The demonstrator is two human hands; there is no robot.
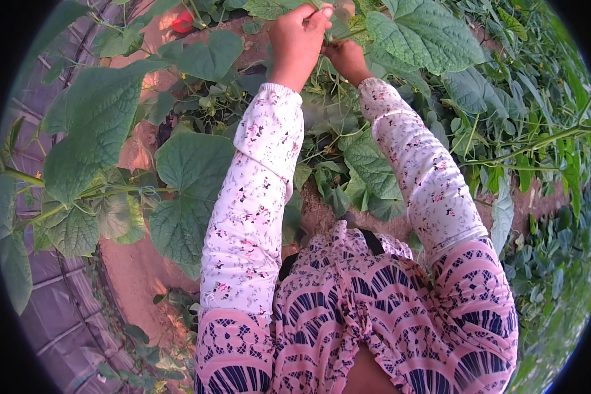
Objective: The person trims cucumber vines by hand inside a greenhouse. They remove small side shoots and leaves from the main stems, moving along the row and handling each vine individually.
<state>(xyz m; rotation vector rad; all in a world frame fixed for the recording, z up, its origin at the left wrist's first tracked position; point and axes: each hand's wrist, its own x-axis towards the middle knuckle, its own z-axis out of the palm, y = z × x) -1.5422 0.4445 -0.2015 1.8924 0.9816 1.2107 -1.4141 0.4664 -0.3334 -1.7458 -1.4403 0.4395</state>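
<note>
At the top of the view, my left hand (pixel 298 44) has its thumb and fingers closed on a green stem of a cucumber-like vine (pixel 316 4). My right hand (pixel 347 59) is just below and to the right, its fingertips pinched on the same vine close to a leaf stalk (pixel 347 35). What lies between those fingertips is too small to make out. A broad leaf (pixel 423 37) spreads beside my right hand. Both forearms wear white floral sleeve covers (pixel 251 197).
Large leaves (pixel 93 123) and a stem tied with thin string (pixel 150 191) stand on the left. Beyond runs a grey sheet wall with bars (pixel 54 305). A red object (pixel 182 22) sits at upper left. Dense vines (pixel 537 138) fill the right, over brown soil (pixel 133 271).
</note>
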